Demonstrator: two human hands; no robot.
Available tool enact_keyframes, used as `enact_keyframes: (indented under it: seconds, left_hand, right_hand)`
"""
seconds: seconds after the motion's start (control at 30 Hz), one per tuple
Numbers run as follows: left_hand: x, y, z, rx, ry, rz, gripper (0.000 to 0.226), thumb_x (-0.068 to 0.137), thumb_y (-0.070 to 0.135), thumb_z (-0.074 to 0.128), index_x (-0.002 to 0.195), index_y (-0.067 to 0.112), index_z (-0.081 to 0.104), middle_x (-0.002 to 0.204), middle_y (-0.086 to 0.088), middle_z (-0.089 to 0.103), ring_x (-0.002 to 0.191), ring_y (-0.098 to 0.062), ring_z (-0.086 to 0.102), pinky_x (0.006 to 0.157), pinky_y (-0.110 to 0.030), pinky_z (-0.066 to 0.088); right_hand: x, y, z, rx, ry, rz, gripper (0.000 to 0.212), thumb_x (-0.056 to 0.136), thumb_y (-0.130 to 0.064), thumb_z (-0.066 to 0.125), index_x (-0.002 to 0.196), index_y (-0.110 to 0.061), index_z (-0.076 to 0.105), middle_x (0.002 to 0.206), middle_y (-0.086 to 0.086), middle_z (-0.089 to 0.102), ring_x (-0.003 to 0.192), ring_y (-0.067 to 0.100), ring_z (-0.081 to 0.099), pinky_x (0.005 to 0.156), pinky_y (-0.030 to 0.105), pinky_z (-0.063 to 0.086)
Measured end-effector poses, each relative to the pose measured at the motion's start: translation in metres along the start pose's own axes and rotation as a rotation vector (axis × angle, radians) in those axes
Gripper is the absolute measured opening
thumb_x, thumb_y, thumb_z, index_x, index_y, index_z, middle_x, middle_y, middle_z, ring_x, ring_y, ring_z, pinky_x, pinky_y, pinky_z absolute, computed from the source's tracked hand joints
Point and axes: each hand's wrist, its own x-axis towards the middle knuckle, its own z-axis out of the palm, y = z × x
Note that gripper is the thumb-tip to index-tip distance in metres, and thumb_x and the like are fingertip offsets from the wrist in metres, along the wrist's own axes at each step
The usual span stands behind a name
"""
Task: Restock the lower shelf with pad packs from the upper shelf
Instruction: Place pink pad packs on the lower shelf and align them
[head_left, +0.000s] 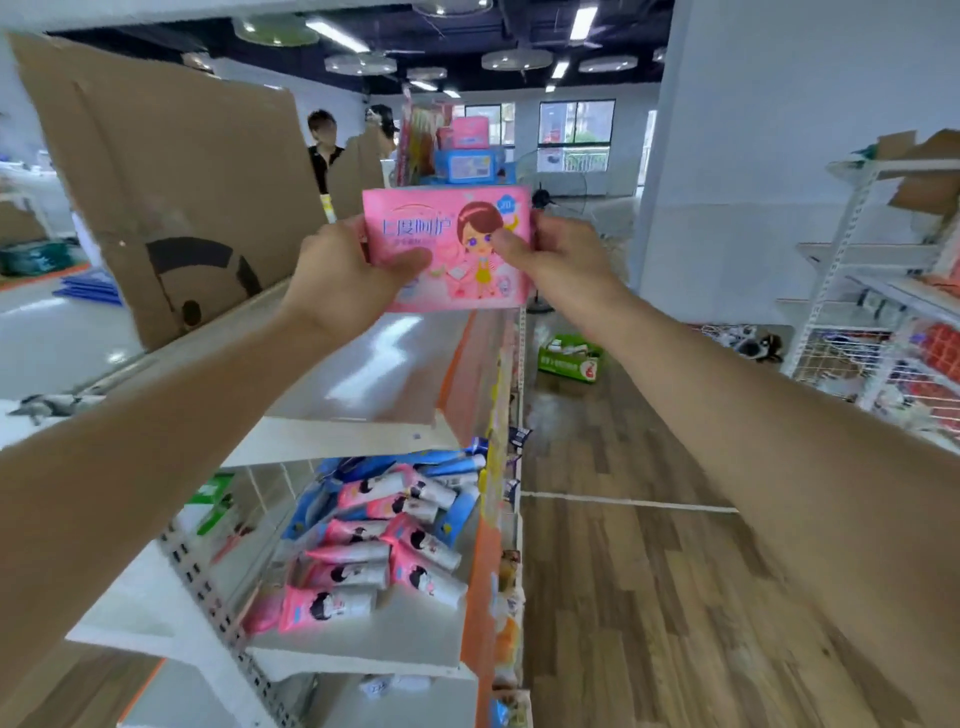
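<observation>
A pink pad pack (447, 249) with a cartoon girl on its front is held up above the white upper shelf (374, 364). My left hand (345, 283) grips its left edge, thumb across the front. My right hand (553, 260) pinches its right edge, thumb on the cartoon face. Both arms are stretched forward. On the lower shelf (363, 639) lies a loose heap of pink and blue pad packs (384, 540). More pink and blue packs (465, 156) are stacked at the far end of the upper shelf.
A large cardboard sheet (171, 176) leans on the upper shelf at the left. Two people (324, 150) stand behind the shelf. A wood-floor aisle (649, 571) runs along the right, with a green box (569, 358) on it and a white rack (883, 322) of goods beyond.
</observation>
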Motion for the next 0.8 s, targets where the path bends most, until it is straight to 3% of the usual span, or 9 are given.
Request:
enact_keyframes:
  seconds: [0.13,0.27,0.37,0.43,0.53,0.67,0.8]
  left_hand:
    - [0.012,0.043,0.065,0.025,-0.049,0.058,0.054,0.07,0.049,0.067,0.115,0.021,0.071,0.113,-0.003,0.075,0.102,-0.019,0.071,0.094,-0.041,0.055]
    - [0.019,0.08,0.143,-0.075,-0.1,0.044,0.041,0.079,0.034,0.082,0.115,0.022,0.067,0.112,-0.004,0.074,0.1,-0.02,0.071,0.093,-0.04,0.056]
    - [0.014,0.108,0.202,-0.231,-0.141,0.015,0.061,0.065,0.041,0.087,0.116,0.025,0.057,0.112,-0.003,0.074,0.1,-0.019,0.072,0.092,-0.044,0.057]
    - [0.004,0.127,0.238,-0.343,-0.178,0.0,0.061,0.075,0.02,0.087,0.121,0.015,0.048,0.11,-0.005,0.072,0.097,-0.016,0.072,0.086,-0.038,0.059]
    - [-0.017,0.15,0.285,-0.457,-0.201,0.025,0.048,0.08,0.002,0.077,0.112,0.021,0.046,0.1,-0.001,0.071,0.083,-0.006,0.072,0.07,-0.024,0.059]
    - [-0.04,0.169,0.34,-0.524,-0.251,0.011,0.052,0.066,0.022,0.085,0.1,0.025,0.046,0.096,-0.002,0.076,0.084,-0.018,0.074,0.07,-0.036,0.062]
    - [-0.056,0.176,0.382,-0.576,-0.284,0.0,0.054,0.063,0.024,0.087,0.1,0.025,0.048,0.099,-0.003,0.076,0.088,-0.016,0.075,0.072,-0.03,0.06]
  right_hand:
    - [0.0,0.028,-0.071,0.033,0.045,0.012,0.029,0.09,-0.025,0.069,0.111,-0.005,0.07,0.107,0.009,0.075,0.099,0.023,0.072,0.093,0.047,0.056]
    - [-0.013,0.062,-0.15,-0.043,0.085,0.037,0.038,0.085,-0.035,0.065,0.114,-0.011,0.07,0.108,0.004,0.075,0.098,0.019,0.072,0.092,0.046,0.056]
    - [-0.028,0.086,-0.211,-0.025,0.107,0.056,0.037,0.083,-0.034,0.065,0.114,-0.013,0.069,0.109,0.004,0.075,0.098,0.018,0.072,0.091,0.046,0.057]
    - [-0.039,0.101,-0.25,0.013,0.1,0.079,0.03,0.088,-0.027,0.067,0.115,-0.012,0.067,0.11,0.004,0.074,0.094,0.012,0.072,0.085,0.036,0.058]
    - [-0.061,0.122,-0.303,0.058,0.084,0.099,0.028,0.095,-0.005,0.063,0.123,-0.001,0.063,0.106,0.006,0.073,0.082,-0.001,0.07,0.073,0.016,0.053]
    - [-0.091,0.146,-0.357,0.044,0.099,0.105,0.028,0.095,-0.002,0.062,0.122,-0.007,0.065,0.103,-0.001,0.074,0.087,-0.002,0.07,0.075,0.013,0.052]
    - [-0.114,0.169,-0.386,-0.02,0.103,0.137,0.025,0.096,-0.007,0.062,0.12,-0.011,0.067,0.104,-0.004,0.075,0.093,0.0,0.071,0.077,0.012,0.051]
